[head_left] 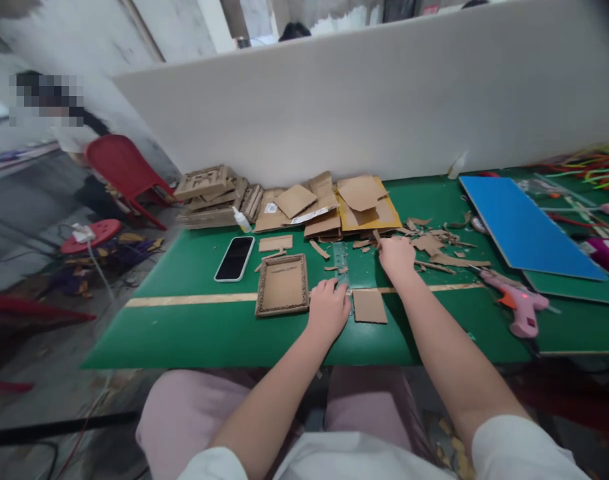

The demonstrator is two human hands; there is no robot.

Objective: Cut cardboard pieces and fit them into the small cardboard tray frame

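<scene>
My left hand [329, 308] rests palm down on the green table, its fingers lying along a clear ruler [340, 257]. Just left of it is a shallow cardboard tray [284, 285] with corrugated edges standing up as a rim. To its right lies a square cardboard piece [369, 307]. My right hand [397, 257] is closed at the far side of that square, pinching a small cardboard strip [377, 235] that sticks up past the fingers. Torn cardboard scraps [429, 243] are scattered beside the right hand.
A phone [235, 259] lies left of the tray. Stacked cardboard pieces [211, 197] and flattened sheets [297, 200] line the back by a white partition [359, 107]. A pink glue gun [521, 307] and blue board [529, 223] are at right. A person sits far left.
</scene>
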